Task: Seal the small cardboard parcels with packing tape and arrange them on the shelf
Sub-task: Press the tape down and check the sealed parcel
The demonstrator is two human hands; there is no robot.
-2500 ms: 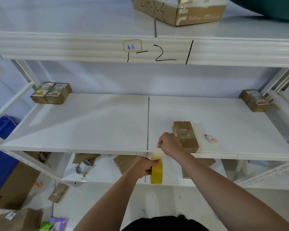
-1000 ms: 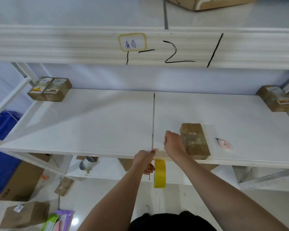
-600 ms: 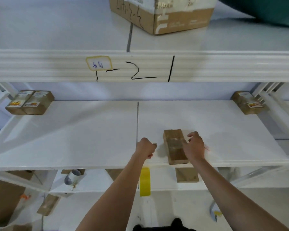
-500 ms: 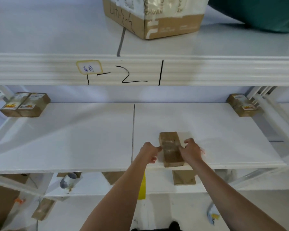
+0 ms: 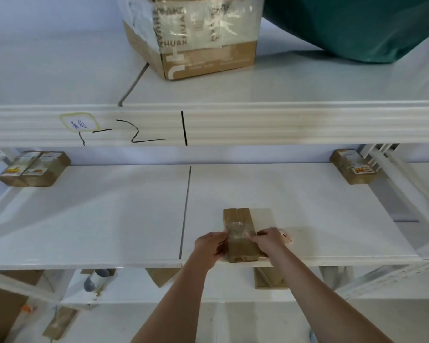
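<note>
A small brown cardboard parcel (image 5: 240,237) with clear tape across its top lay at the front edge of the white metal shelf (image 5: 109,219). The left hand (image 5: 209,245) and right hand (image 5: 268,240) gripped its two long sides, fingers curled onto the tape. Three more taped parcels sat in the shelf's back corners.

Two bare forearms extended forward, left hand (image 5: 209,246) and right hand (image 5: 268,241) close together, palms facing inward, fingers (image 5: 263,234) curled against a parcel (image 5: 239,237) between them.

A storeroom: white metal shelves (image 5: 84,219) with a number label (image 5: 79,122), and boxes (image 5: 193,35) above and below it.
</note>
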